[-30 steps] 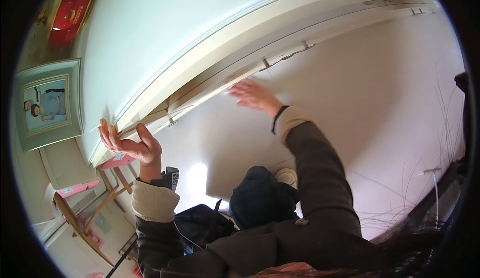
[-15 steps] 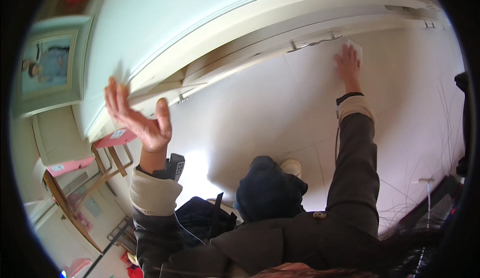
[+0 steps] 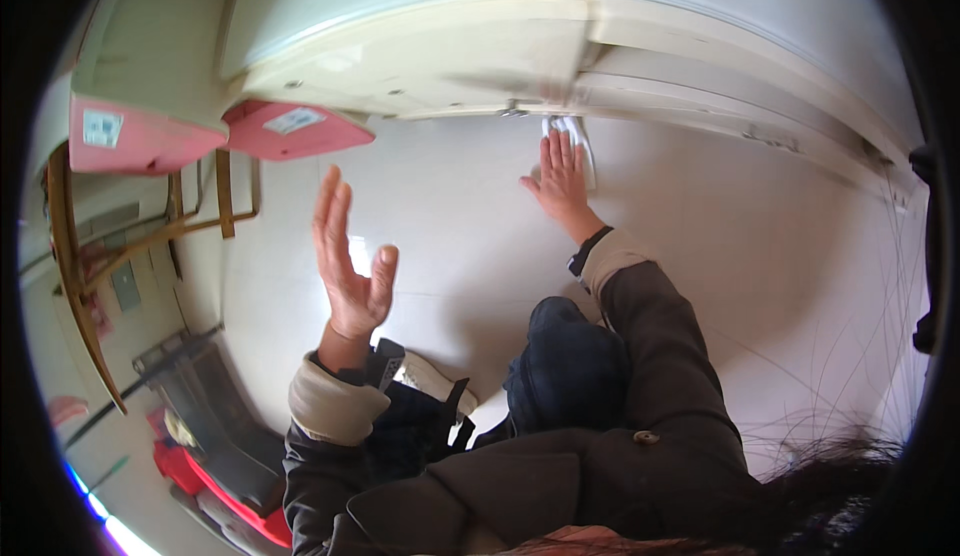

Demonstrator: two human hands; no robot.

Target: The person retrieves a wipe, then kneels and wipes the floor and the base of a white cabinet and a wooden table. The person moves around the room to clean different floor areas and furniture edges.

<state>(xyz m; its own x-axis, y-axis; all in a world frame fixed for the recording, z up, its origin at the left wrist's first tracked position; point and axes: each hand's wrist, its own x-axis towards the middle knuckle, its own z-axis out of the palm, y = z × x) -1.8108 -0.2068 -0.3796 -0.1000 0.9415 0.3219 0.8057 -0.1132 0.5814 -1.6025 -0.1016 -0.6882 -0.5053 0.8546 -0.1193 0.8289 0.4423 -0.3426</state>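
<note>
My right hand (image 3: 562,178) reaches forward, its fingers stretched flat over a thin white cloth or tissue (image 3: 588,161) beside the front of a white cabinet (image 3: 450,51). The white piece shows past the fingertips and along the hand's right side. Whether it lies against the cabinet or on the floor I cannot tell. A metal handle (image 3: 513,109) on the cabinet is just left of the fingertips. My left hand (image 3: 352,266) is raised in the air, fingers extended and thumb apart, with nothing in it. A dark device is strapped at the left wrist.
Two pink-fronted boxes or seats (image 3: 298,131) jut out at the left, above a wooden frame (image 3: 68,256). Another handle (image 3: 770,138) is farther right on the cabinet. My bent knee (image 3: 567,366) is over the pale tiled floor (image 3: 440,216). A red and dark item (image 3: 225,456) stands lower left.
My view has swung to the left. The right hand with the white piece now appears nearer the middle, by a different handle. My left hand has come away from the cabinet's edge.
</note>
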